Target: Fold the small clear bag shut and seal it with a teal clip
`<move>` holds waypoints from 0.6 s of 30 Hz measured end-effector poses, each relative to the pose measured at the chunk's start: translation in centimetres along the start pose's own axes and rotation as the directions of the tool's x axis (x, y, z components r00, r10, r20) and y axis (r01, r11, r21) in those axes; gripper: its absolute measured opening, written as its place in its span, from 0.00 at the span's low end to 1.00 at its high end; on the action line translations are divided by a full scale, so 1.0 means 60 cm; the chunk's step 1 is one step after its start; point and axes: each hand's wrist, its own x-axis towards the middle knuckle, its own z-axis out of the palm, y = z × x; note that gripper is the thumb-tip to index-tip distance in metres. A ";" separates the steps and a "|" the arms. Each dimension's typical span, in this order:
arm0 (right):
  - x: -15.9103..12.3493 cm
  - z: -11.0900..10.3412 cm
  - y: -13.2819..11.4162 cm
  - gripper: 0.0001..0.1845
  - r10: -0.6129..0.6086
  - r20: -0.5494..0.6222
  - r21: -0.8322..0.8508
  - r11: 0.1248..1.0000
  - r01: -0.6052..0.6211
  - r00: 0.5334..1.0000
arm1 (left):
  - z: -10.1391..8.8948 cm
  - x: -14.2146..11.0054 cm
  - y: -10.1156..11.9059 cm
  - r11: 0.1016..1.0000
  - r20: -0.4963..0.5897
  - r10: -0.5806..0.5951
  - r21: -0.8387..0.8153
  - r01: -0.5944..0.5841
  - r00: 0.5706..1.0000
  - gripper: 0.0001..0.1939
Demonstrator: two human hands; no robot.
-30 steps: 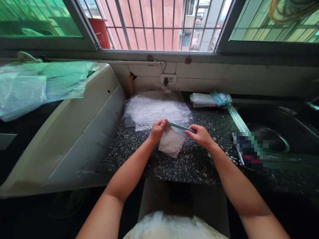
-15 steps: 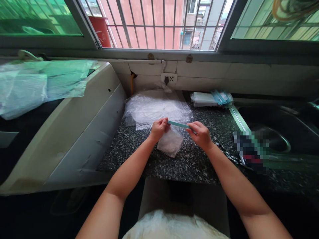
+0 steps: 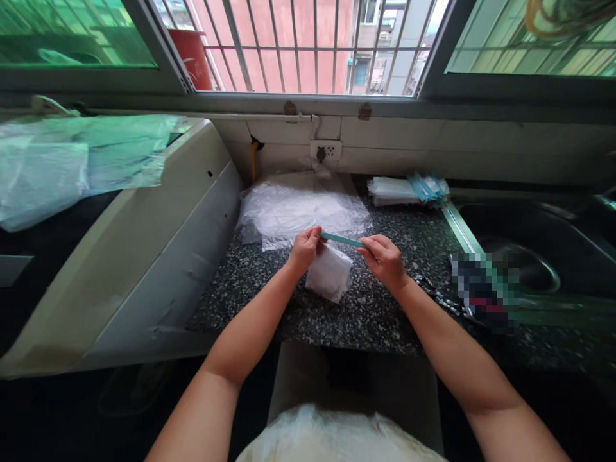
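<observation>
A thin, flat light-blue strip [image 3: 342, 239] spans the gap between my hands above the counter; its exact kind is unclear. My left hand [image 3: 306, 249] pinches its left end between thumb and fingers. At the other end, my right hand [image 3: 385, 262] is closed on the strip in a similar pinch. Just below the strip is a small clear plastic bag [image 3: 330, 276], its upper edge close to my left fingers; I cannot tell if they touch it. Behind my left hand lies a pile of clear plastic bags [image 3: 301, 202].
White packets with light-blue ends [image 3: 394, 191] are stacked at the back right of the speckled counter [image 3: 346, 327]. A metal sink [image 3: 524, 269] lies right, with a blurred-out item [image 3: 481, 298] by its edge. A pale slanted cabinet [image 3: 168, 224] borders the left. A socket [image 3: 332, 150] is behind.
Both hands and the strip are almost still, with a very slight shift left. The small plastic bag under the strip has changed shape a little.
</observation>
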 end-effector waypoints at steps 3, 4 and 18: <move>-0.001 0.000 0.000 0.13 0.016 0.003 0.015 1.000 -0.016 1.000 | 0.000 0.001 -0.002 1.000 -0.009 -0.003 -0.005 0.003 1.000 0.21; -0.001 0.000 -0.001 0.13 0.014 -0.003 0.027 1.000 -0.014 1.000 | 0.000 0.002 -0.003 1.000 -0.015 -0.003 -0.009 0.003 1.000 0.21; 0.001 -0.002 -0.002 0.14 0.043 0.000 0.052 0.998 -0.043 0.999 | 0.000 0.003 -0.002 1.000 -0.006 0.014 0.022 -0.014 1.000 0.23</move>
